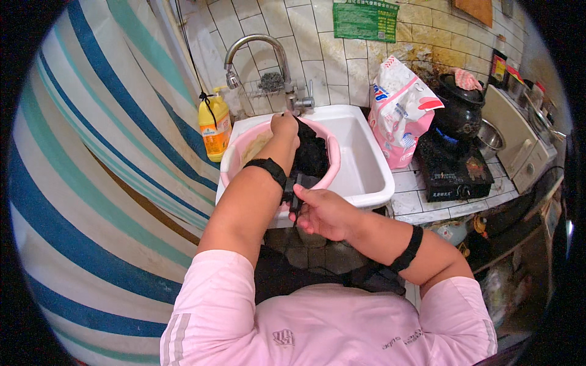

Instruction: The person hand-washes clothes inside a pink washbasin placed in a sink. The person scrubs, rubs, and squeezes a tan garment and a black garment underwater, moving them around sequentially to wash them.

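A pink plastic basin (pixel 335 160) stands in the white sink (pixel 382 176), with dark wet-looking cloth (pixel 312 153) in its right part and something beige at its left. My left hand (pixel 284 126) reaches over the basin's far side near the tap; its fingers are mostly hidden, and whether they grip the dark cloth cannot be told. At the basin's near rim, my right hand (pixel 316 208) holds a small black device (pixel 295 194) with thumb and fingers, beside the left forearm. Black straps ring both arms.
A chrome tap (pixel 286 68) arches behind the basin. A yellow pump bottle (pixel 214 128) stands left, near a striped curtain (pixel 114 137). Right of the sink are a pink-and-white bag (pixel 403 114), a black stove (pixel 453 169) and a dark pot (pixel 458 107) on it.
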The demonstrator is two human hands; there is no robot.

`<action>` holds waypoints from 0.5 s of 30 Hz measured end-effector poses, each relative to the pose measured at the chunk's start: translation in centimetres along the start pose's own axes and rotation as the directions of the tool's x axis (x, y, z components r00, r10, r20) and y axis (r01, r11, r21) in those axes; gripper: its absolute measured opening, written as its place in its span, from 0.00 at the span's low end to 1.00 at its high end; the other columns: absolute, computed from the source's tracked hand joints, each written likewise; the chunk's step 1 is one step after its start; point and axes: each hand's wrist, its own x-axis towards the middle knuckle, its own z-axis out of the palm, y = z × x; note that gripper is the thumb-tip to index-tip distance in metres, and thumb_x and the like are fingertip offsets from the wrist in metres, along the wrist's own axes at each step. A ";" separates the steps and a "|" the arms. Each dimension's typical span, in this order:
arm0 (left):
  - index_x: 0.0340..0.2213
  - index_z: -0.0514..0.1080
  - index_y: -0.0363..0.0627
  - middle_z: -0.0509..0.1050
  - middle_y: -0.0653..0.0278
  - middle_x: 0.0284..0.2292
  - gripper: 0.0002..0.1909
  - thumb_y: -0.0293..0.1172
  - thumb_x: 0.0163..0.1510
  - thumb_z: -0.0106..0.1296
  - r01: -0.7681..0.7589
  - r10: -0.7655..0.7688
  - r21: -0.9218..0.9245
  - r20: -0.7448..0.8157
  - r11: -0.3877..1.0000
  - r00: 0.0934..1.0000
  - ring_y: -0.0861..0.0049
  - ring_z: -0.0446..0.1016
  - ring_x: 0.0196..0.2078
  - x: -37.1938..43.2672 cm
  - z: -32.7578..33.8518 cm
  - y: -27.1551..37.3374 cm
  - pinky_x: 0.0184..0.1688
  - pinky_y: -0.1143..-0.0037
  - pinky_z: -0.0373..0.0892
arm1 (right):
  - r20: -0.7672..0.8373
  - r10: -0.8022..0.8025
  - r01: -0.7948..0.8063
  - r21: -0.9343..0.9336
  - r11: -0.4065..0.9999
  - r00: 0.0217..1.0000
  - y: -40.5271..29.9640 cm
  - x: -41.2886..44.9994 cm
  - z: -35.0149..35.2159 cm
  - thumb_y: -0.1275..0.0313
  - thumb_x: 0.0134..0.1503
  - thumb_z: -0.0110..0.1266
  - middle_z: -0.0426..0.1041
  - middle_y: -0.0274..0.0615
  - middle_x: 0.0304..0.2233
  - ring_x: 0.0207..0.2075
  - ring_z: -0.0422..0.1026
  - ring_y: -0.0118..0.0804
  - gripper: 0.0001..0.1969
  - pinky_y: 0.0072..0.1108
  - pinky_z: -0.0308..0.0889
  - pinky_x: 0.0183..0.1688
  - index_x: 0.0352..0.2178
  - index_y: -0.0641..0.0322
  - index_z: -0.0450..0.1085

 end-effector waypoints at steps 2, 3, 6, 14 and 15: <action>0.50 0.64 0.34 0.69 0.46 0.49 0.20 0.37 0.61 0.45 0.053 -0.054 -0.036 -0.020 0.998 0.998 0.54 0.70 0.49 -0.1 1.4 0.9 0.47 0.64 0.68 | -0.019 -0.010 0.010 0.002 1.000 1.000 -1.3 -0.3 -0.5 0.49 0.61 0.47 0.70 0.38 0.22 0.17 0.64 0.28 0.21 0.20 0.59 0.19 0.31 0.57 0.70; 0.50 0.64 0.34 0.69 0.46 0.49 0.20 0.37 0.61 0.45 0.047 -0.048 -0.036 -0.020 0.998 0.999 0.54 0.70 0.49 0.3 1.5 1.1 0.47 0.64 0.68 | -0.028 -0.009 0.009 -0.002 1.000 1.000 -2.0 -0.4 -0.5 0.50 0.60 0.48 0.70 0.38 0.22 0.17 0.64 0.28 0.20 0.20 0.59 0.20 0.30 0.57 0.70; 0.48 0.64 0.34 0.70 0.46 0.48 0.20 0.36 0.60 0.46 0.040 -0.041 0.080 0.004 0.996 0.999 0.54 0.71 0.48 0.9 2.3 1.8 0.46 0.65 0.68 | -0.118 0.003 -0.009 -0.049 0.999 0.993 -4.3 -0.4 -1.1 0.52 0.60 0.50 0.68 0.35 0.20 0.19 0.64 0.28 0.17 0.20 0.57 0.20 0.29 0.55 0.69; 0.39 0.70 0.34 0.75 0.46 0.38 0.19 0.41 0.59 0.47 -0.339 0.348 0.191 -0.015 0.921 0.937 0.53 0.73 0.41 -2.8 2.3 -2.7 0.43 0.65 0.67 | -0.182 0.133 -0.124 0.057 0.991 0.974 -0.6 -0.6 -3.2 0.52 0.61 0.49 0.71 0.38 0.24 0.17 0.61 0.26 0.18 0.17 0.57 0.19 0.32 0.56 0.68; 0.39 0.70 0.34 0.74 0.45 0.38 0.19 0.41 0.59 0.47 -0.376 0.379 0.198 0.027 0.905 0.925 0.53 0.73 0.42 -3.3 1.6 -3.0 0.44 0.64 0.67 | -0.106 0.151 -0.146 0.050 0.988 0.983 0.1 -0.5 -3.3 0.52 0.61 0.47 0.72 0.40 0.24 0.16 0.63 0.27 0.18 0.19 0.59 0.19 0.35 0.58 0.67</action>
